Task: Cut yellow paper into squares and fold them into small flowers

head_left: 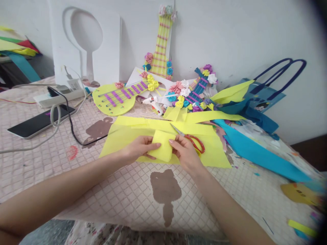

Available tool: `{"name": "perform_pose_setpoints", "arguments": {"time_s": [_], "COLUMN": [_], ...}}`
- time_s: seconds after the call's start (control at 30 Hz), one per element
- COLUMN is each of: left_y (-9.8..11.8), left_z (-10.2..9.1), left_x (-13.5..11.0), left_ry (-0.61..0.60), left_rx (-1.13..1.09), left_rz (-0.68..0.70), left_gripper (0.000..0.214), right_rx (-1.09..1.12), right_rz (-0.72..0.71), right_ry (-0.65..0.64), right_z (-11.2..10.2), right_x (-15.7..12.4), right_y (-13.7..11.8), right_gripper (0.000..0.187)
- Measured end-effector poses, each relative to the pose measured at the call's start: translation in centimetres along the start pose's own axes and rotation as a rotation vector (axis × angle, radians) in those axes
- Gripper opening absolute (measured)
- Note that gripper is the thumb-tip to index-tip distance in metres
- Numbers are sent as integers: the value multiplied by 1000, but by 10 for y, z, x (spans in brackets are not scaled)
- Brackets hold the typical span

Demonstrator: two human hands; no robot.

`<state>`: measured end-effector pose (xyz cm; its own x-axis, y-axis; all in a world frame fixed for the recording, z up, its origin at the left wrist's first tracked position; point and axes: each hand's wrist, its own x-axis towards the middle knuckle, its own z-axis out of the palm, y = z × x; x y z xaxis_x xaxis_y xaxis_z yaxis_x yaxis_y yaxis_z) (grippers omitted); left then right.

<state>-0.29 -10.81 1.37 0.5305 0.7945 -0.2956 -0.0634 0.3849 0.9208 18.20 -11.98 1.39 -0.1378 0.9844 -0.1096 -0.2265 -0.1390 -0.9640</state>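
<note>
Between my two hands is a small folded pad of yellow crepe paper point(162, 145). My left hand point(141, 147) pinches its left edge, thumb on top and fingers beneath. On the right edge, my right hand point(184, 149) grips it with thumb and fingertips. Under both hands a large yellow paper sheet point(122, 136) lies spread on the table. Scissors with red handles point(198, 140) rest on that sheet just behind my right hand, their blades pointing away to the left.
Behind stand decorated paper guitars: a yellow one point(114, 98), an upright yellow one point(160, 47) and a blue one point(199, 88). A white glue gun point(154, 103) lies among them. Blue paper point(255, 149) and a blue bag point(270, 95) are right; a power strip point(60, 97) and black phone-like slab point(42, 120) left.
</note>
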Motion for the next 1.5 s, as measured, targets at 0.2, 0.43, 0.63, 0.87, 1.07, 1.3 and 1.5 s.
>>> {"name": "perform_pose_setpoints", "arguments": {"time_s": [0.2, 0.43, 0.63, 0.87, 1.07, 1.3, 1.5], "left_y": [5, 5, 4, 4, 3, 2, 3], "left_z": [-1, -4, -6, -6, -7, -6, -3], "left_x": [-1, 3, 3, 2, 3, 3, 3], "left_ry": [128, 210, 213, 193, 196, 200, 229], "left_rx": [-83, -137, -165, -168, -173, -163, -139], "left_rz": [27, 69, 113, 153, 150, 157, 156], "left_gripper": [35, 35, 34, 31, 31, 33, 36], "right_rx": [6, -16, -190, -174, -136, -99, -99], "right_rz": [-9, -113, -248, -182, -118, -112, -87], "right_ry": [-117, -18, -7, -22, -26, -23, -41], "right_z": [0, 4, 6, 8, 6, 3, 4], "right_x": [-2, -5, -6, -4, -4, -1, -1], "right_y": [-1, -1, 1, 5, 8, 6, 6], "right_gripper": [20, 14, 11, 14, 17, 19, 20]}}
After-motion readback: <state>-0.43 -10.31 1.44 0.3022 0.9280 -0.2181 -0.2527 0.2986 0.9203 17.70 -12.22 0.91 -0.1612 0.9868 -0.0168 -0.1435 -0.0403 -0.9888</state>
